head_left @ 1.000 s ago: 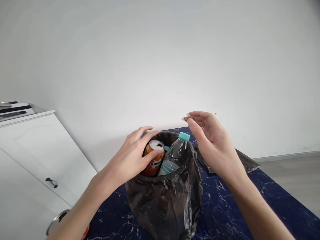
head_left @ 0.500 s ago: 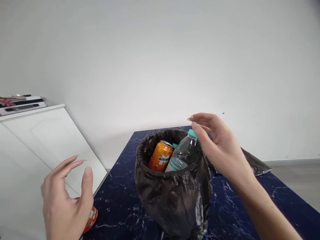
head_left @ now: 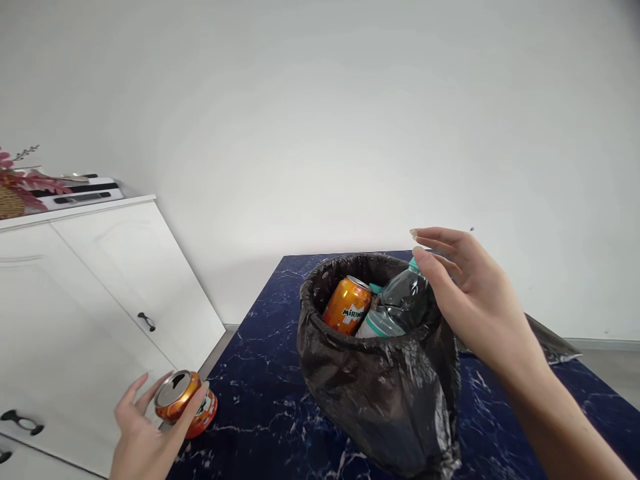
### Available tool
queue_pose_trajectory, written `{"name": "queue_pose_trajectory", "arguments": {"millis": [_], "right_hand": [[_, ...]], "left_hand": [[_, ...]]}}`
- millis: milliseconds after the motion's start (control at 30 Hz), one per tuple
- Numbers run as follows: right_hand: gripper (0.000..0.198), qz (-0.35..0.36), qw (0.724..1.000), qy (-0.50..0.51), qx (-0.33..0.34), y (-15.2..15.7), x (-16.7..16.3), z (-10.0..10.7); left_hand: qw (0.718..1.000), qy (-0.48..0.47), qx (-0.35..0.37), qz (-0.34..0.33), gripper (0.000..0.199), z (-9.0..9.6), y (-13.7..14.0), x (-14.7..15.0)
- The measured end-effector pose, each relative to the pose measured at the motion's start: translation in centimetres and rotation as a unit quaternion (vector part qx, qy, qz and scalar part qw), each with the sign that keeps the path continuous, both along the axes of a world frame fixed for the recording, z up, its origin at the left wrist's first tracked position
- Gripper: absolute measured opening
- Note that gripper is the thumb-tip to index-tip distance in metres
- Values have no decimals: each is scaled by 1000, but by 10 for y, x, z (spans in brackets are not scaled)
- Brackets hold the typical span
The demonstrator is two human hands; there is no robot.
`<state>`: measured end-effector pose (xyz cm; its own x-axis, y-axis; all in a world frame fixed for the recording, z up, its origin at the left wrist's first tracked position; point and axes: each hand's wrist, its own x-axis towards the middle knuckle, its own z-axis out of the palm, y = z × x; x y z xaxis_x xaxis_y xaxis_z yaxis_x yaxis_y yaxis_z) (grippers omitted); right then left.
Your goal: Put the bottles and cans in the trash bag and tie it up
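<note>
My left hand [head_left: 150, 427] is low on the left, its thumb across the front of an orange Mirinda can [head_left: 203, 417] and a finger at the far side. This can stands upright on the table with its top opened. My right hand [head_left: 465, 293] is raised over the right rim of a bin lined with a black bag [head_left: 380, 400], fingers apart and holding nothing. Its thumb is beside the teal cap of a clear plastic bottle [head_left: 407, 297]; whether they touch I cannot tell. Another orange Mirinda can [head_left: 349, 307] leans beside the bottle inside the bin.
The bin stands on a dark blue marble-patterned table [head_left: 260, 373] against a white wall. More black plastic [head_left: 550, 337] lies behind my right forearm. To the left is a white cabinet [head_left: 110, 287], with pink flowers [head_left: 35, 183] and a white-and-black object [head_left: 83, 197] on top.
My left hand has come down around the can on the table. My right hand keeps its pose by the bottle cap. The view has shifted left, showing more of the cabinet.
</note>
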<state>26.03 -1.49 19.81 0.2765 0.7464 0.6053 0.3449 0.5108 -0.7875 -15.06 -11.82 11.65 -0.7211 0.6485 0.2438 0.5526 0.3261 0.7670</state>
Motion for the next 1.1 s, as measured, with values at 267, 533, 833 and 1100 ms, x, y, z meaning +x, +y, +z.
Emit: {"name": "queue_pose_trajectory", "arguments": {"millis": [267,533,833,1100], "right_hand": [[32,6,1000,9,1,3,0,0],[36,21,999,24,5,3,3,1],[36,28,998,45,20,3,8,9],[34,26,999,36,28,5,14,12]], "left_hand": [[992,-50,115,20,86,18,20,18],[932,20,297,-208,64,124,32,123],[870,44,200,-448,65,154,72,180],[855,207,76,-470,57,149,81,202]]}}
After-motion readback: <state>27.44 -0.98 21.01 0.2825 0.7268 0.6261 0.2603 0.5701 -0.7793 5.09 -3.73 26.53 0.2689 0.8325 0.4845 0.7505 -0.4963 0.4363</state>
